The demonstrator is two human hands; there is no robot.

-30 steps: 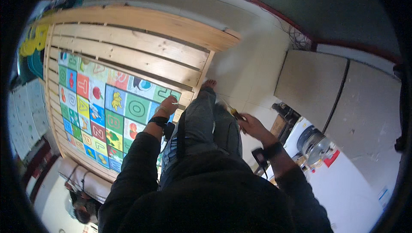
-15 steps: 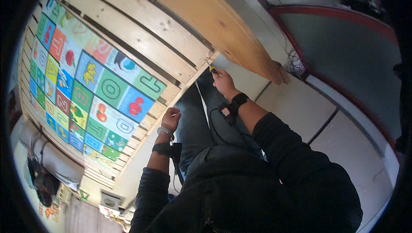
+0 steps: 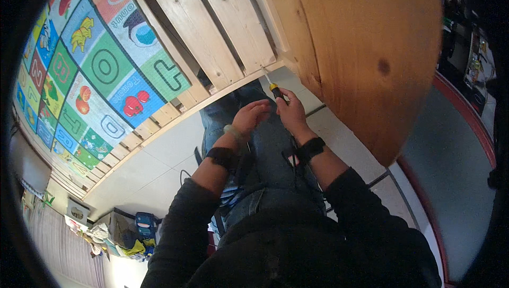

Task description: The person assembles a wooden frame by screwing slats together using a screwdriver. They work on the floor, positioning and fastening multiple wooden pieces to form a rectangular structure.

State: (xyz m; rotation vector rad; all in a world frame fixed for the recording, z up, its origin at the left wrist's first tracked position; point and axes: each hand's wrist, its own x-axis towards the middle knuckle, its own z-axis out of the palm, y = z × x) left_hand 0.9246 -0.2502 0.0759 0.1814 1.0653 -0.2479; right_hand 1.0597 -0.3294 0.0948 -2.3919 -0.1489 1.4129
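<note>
My right hand (image 3: pixel 290 112) is closed around the handle of a screwdriver (image 3: pixel 275 90) with a black and yellow grip. Its metal shaft points away from me, with the tip at the near corner of a slatted wooden bed frame (image 3: pixel 228 82). Close on the left, my left hand (image 3: pixel 251 116) hovers over my legs, fingers loosely bent and a little apart. I make out nothing in it, though its palm is hidden. A pale bangle (image 3: pixel 233 131) circles the left wrist, and both wrists wear black straps.
A colourful picture mat (image 3: pixel 108 65) covers part of the slats at left. A broad wooden panel (image 3: pixel 366 60) rises along the bed's right end. Beyond it stands a red-framed grey panel (image 3: pixel 450 150). Bags and cloths (image 3: pixel 124 229) lie at lower left on the tiled floor (image 3: pixel 164 155).
My view has shifted, bringing the corner and the wooden panel closer. My left hand has moved right, next to my right hand, and its fingers have loosened. The screwdriver stays in my right hand.
</note>
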